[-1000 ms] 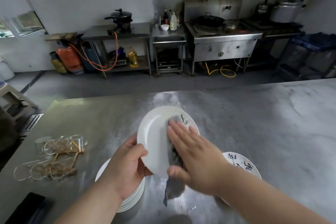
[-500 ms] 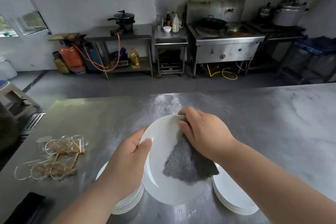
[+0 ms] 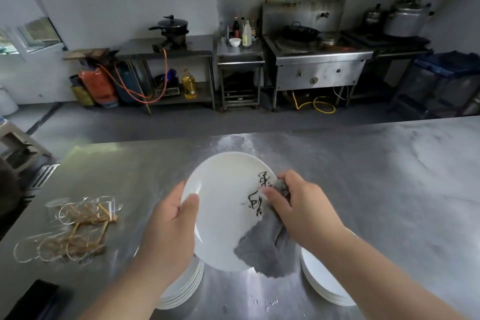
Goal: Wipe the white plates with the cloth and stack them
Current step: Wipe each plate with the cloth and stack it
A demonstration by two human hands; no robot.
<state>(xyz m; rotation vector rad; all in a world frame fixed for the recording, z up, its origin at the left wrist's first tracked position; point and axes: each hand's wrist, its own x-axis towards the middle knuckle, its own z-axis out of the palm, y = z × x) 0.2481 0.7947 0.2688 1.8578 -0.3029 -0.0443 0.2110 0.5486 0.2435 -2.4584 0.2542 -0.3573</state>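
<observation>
Above the steel table (image 3: 376, 189), the left hand (image 3: 171, 226) grips a white plate (image 3: 223, 215) by its left rim, tilted toward the camera. The right hand (image 3: 298, 205) pinches a grey cloth (image 3: 265, 249) against the plate's right side, beside black markings. Plate stacks (image 3: 187, 288) sit below, one on each side.

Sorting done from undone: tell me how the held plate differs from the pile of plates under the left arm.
The held plate is single, lifted and tilted, gripped by the left hand; the left pile is several plates flat on the steel table. The right hand holds the grey cloth against the held plate; the left pile has none. The held plate shows black brush marks; the pile's visible edges don't. Both are white.
</observation>
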